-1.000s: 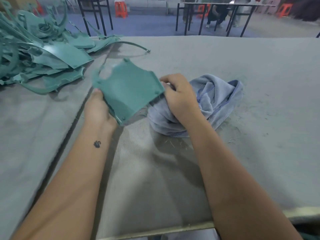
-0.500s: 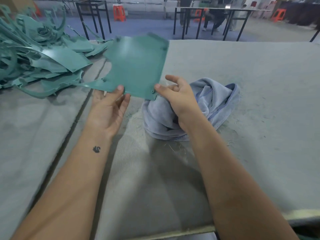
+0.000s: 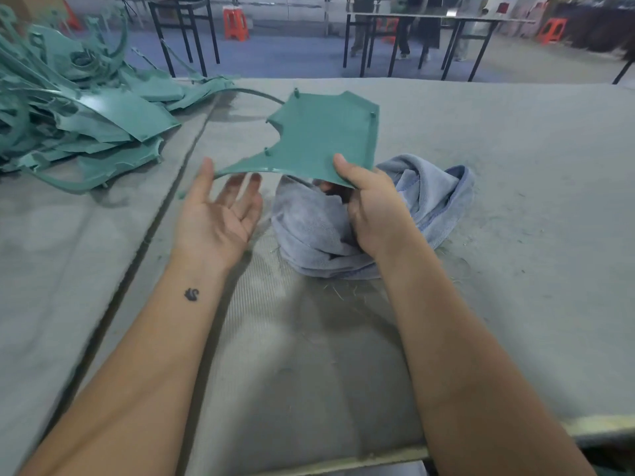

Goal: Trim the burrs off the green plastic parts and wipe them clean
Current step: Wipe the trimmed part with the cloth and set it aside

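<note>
A flat green plastic part (image 3: 319, 139) with small pegs at its corners is held level above the table. My right hand (image 3: 371, 204) pinches its near right edge, thumb on top and fingers hidden underneath. My left hand (image 3: 220, 211) is palm up with straight fingers beneath the part's thin left tip, its thumb tip beside that tip. A crumpled blue-grey cloth (image 3: 343, 221) lies on the table under and behind my right hand.
A heap of green plastic parts (image 3: 75, 108) fills the far left of the grey felt table (image 3: 515, 207). A seam (image 3: 165, 207) runs between two felt sheets. Fine shavings lie around the cloth. Black-legged tables, orange stools and people stand beyond.
The green part was turned over from upright to lying flat. My right hand let go of the cloth and took the part's edge. My left hand released its grip and opened under it.
</note>
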`<state>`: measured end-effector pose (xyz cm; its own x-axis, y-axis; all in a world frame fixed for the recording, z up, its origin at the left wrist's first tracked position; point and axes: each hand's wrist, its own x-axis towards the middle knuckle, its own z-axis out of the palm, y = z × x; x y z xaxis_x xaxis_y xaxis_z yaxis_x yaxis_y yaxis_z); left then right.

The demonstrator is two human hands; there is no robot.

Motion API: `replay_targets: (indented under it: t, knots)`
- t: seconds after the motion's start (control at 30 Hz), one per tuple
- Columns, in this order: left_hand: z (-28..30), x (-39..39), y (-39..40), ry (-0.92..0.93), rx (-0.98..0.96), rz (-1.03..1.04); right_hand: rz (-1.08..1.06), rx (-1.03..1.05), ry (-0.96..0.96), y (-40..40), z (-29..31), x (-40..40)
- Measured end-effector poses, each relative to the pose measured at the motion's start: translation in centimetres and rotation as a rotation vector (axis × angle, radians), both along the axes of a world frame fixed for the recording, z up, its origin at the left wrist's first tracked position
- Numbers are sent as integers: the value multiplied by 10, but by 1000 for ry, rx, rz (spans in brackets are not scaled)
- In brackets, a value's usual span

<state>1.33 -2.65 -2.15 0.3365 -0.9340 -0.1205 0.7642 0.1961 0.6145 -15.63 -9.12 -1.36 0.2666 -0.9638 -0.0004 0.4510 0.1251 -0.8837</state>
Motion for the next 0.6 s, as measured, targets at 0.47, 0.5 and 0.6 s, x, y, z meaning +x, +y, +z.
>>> replay_targets:
  t: [0.47, 0.5, 0.6]
  knots:
    - [26, -18, 23, 185, -62, -86, -231, 122, -207, 22, 10, -32]
    - [34, -25, 25, 176, -74, -115, -247, 111, -220, 28, 13, -42]
    - [47, -64, 29, 60, -26, -197, -329, 61, -293, 58, 15, -83]
